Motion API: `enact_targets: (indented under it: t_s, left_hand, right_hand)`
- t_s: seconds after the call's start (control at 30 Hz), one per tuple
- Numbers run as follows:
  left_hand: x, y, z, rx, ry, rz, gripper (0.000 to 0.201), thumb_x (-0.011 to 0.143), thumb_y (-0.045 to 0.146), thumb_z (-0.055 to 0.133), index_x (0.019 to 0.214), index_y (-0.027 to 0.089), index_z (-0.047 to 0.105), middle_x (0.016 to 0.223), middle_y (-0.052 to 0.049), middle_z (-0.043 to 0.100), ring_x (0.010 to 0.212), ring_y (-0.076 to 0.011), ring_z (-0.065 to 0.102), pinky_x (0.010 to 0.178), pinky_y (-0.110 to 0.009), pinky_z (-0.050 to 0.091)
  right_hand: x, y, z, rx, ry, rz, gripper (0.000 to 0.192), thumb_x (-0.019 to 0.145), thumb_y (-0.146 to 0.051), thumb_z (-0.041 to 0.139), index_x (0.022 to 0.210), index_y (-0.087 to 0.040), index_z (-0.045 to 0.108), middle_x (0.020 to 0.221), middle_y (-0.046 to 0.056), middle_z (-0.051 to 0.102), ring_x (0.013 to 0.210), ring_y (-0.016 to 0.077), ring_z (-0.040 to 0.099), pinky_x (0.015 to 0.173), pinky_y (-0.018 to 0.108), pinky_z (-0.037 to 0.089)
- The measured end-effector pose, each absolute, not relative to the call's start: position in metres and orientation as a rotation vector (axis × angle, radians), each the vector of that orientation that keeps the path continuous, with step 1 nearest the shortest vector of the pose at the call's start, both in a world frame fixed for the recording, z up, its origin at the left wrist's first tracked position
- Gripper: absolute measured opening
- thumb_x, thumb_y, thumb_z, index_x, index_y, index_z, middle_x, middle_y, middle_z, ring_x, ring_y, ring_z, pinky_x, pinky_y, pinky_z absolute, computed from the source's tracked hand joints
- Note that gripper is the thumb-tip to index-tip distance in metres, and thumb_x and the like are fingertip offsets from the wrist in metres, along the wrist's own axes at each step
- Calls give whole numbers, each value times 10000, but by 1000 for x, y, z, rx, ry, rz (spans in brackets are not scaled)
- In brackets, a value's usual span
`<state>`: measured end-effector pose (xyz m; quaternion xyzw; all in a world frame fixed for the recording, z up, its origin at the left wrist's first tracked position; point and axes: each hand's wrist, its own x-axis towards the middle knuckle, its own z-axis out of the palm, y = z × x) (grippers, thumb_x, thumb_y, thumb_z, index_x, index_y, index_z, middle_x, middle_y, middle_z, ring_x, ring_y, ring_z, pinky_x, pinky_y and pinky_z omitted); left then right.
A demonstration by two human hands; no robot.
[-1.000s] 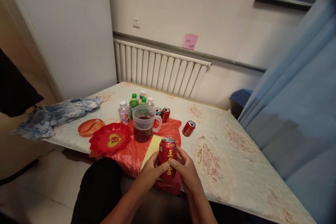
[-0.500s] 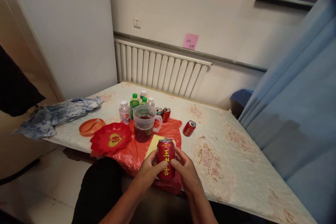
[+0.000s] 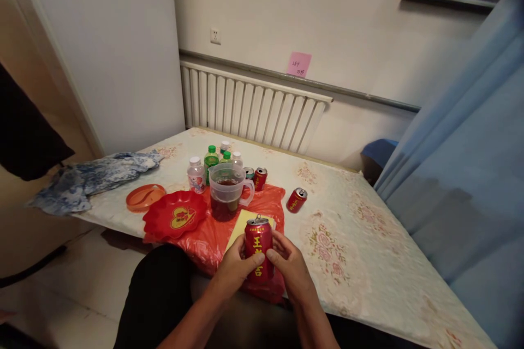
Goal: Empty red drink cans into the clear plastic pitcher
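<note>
Can: you hold a red can (image 3: 258, 249) upright between both hands, at the near edge of the bed (image 3: 368, 240), over the red plastic sheet (image 3: 204, 237). Its pull tab stands raised; whether the mouth is open, I cannot tell.
Left hand: your left hand (image 3: 234, 268) wraps the can's left side, thumb across the front, closed on it.
Right hand: your right hand (image 3: 291, 270) wraps the right side, fingers closed on it.
Jug: a clear jug (image 3: 227, 191) with dark liquid stands at 11 o'clock from the can, near it, on the sheet.
Yellow pad: a flat yellow pad (image 3: 241, 222) lies between jug and can.
Other cans: one can (image 3: 295, 200) lies on its side at 1 o'clock; two more (image 3: 258, 178) stand behind the jug.
Red dish: a red dish (image 3: 175, 215) sits at 10 o'clock.
Risk, spill: if the can is open, a tilt would wet your lap or the pad.
Risk, squeeze: thin wall; hard grip could push liquid out.
Risk, tab: raised edge could nick a finger.
Risk, jug: soft surface; a knock with the can or a hand may tip it.
</note>
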<state>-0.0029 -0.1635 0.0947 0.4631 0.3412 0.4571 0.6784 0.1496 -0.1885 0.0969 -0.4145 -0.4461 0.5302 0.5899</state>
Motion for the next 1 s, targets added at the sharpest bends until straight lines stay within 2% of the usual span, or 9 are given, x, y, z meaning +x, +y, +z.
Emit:
enact_targets:
  t_s: [0.23, 0.43, 0.67, 0.77, 1.0]
  left_hand:
    - [-7, -168, 101, 1034, 735, 991, 616, 694, 423, 801, 1214, 168, 588, 1187, -125, 693, 1093, -297, 651, 892, -360, 525]
    - [-6, -167, 99, 1029, 749, 985, 620, 692, 412, 802, 1221, 168, 590, 1170, -132, 697, 1077, -306, 655, 887, -378, 527]
    - [-5, -165, 93, 1040, 744, 1001, 796, 657, 422, 825, 1314, 144, 473, 1250, -172, 639, 1132, -326, 617, 943, -404, 497]
    - [-4, -162, 88, 1066, 760, 1002, 823, 623, 435, 843, 1294, 125, 481, 1216, -188, 647, 1094, -351, 628, 920, -427, 502]
    - [-6, -162, 88, 1046, 769, 1007, 724, 660, 385, 814, 1269, 133, 513, 1179, -156, 667, 1079, -332, 633, 894, -400, 510]
  right_hand:
    - [152, -189, 95, -1016, -1025, 1224, 535, 709, -408, 813, 1184, -206, 669, 1220, 109, 698, 1167, 311, 623, 1055, 501, 426]
    - [153, -188, 94, -1014, -1001, 1233, 516, 695, -382, 827, 1162, -219, 680, 1195, 96, 711, 1147, 304, 634, 1048, 485, 432]
    - [151, -189, 95, -1032, -1038, 1211, 487, 704, -330, 816, 1159, -219, 679, 1158, 91, 725, 1102, 296, 655, 1019, 479, 457]
    - [148, -190, 96, -1054, -1040, 1195, 479, 685, -300, 825, 1136, -221, 686, 1128, 84, 735, 1073, 293, 666, 993, 470, 481]
    - [149, -190, 96, -1058, -1068, 1207, 468, 708, -279, 799, 1153, -209, 673, 1152, 91, 728, 1085, 288, 664, 1000, 463, 473]
